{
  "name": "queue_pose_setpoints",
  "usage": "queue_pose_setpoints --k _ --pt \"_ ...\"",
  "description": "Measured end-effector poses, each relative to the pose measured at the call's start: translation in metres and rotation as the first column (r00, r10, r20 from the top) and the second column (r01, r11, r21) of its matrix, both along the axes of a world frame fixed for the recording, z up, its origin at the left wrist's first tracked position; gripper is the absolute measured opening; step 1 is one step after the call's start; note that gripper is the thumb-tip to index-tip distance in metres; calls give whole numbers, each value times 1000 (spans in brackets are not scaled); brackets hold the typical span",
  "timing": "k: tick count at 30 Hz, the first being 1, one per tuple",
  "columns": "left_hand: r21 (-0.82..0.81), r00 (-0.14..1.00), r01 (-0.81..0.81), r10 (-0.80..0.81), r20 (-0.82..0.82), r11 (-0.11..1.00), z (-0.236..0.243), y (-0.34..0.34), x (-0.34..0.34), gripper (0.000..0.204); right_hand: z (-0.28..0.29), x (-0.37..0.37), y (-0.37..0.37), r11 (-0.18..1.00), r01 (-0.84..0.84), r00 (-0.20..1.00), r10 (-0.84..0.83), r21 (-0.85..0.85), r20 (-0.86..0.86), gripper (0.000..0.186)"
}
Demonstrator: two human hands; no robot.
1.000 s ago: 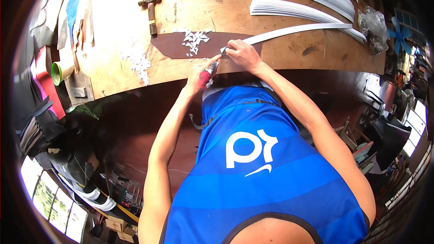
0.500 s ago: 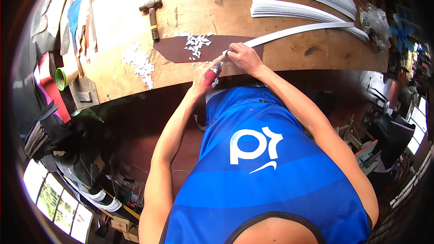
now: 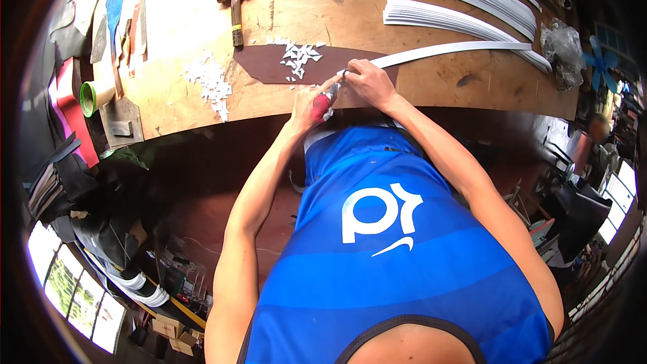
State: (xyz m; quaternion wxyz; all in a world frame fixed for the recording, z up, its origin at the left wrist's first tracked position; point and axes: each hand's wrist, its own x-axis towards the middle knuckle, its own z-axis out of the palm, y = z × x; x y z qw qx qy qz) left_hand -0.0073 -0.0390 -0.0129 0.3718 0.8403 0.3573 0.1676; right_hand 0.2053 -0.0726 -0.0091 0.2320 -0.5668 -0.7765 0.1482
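White strip (image 3: 458, 50), red-and-grey tool (image 3: 322, 105), brown sheet (image 3: 269, 66), banded blue jersey (image 3: 397, 283)

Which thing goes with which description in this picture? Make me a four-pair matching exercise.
1. Hammer
2. Right hand
3. Brown sheet
4. Plastic

A. Clear and crumpled
B. Bears white scraps
C. Has a yellow-banded handle
D. Holds the white strip

Pairs: 1-C, 2-D, 3-B, 4-A
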Motion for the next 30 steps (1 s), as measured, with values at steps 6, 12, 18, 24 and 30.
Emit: queue_pose_setpoints --k 6,12,18,24,30 --pt "0 1000 -7 7 9 1000 -4 -4 -5 60 3 -4 -1 1000 -9 1000 9 20 9 8" --pt "-109 995 10 -21 -102 994 -1 -13 -19 59 1 -3 -2 1000 -12 999 12 6 49 9" --pt "101 1000 -4 1 29 995 -8 -8 -12 56 1 2 2 1000 -25 998 25 -15 58 12" --pt "77 998 -21 16 57 997 -13 -8 -10 54 2 -1 1 999 -45 998 45 2 35 12" --pt "-2 998 -30 30 55 1000 -10 -15 -18 52 2 0 2 999 -50 998 50 -6 27 12"
